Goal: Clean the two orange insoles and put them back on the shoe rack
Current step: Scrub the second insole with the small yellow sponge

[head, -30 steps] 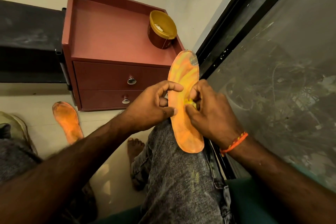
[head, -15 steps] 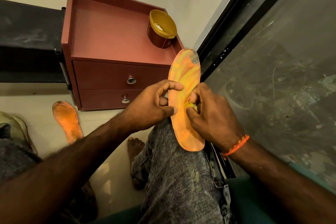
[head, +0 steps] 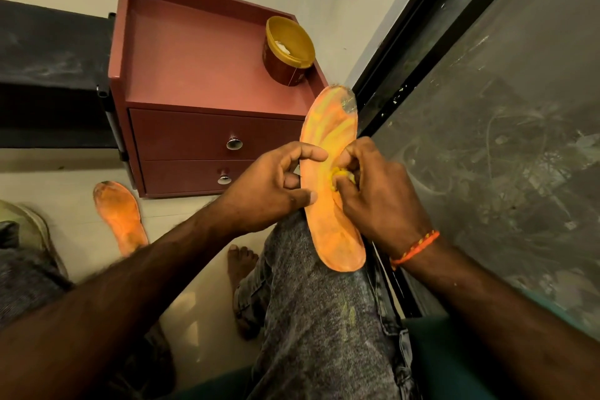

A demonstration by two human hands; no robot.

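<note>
One orange insole [head: 331, 230] rests lengthwise on my right knee, streaked yellow, its toe end pointing away from me. My left hand [head: 269, 187] grips its left edge, thumb on top. My right hand [head: 380, 191] pinches a small yellow wad [head: 341, 176] and presses it against the middle of the insole. The second orange insole [head: 119, 216], with darker smudges, lies flat on the floor to the left, its near end hidden behind my left forearm.
A red-brown two-drawer cabinet [head: 194, 81] stands ahead against the wall, with an open yellow-rimmed tub [head: 287, 50] on its top. A dark framed glass pane [head: 487, 127] runs along the right. My bare foot [head: 240, 265] rests on the pale floor.
The insole and both hands have shifted slightly up and away from me. My right hand's wad has moved a little along the insole's middle.
</note>
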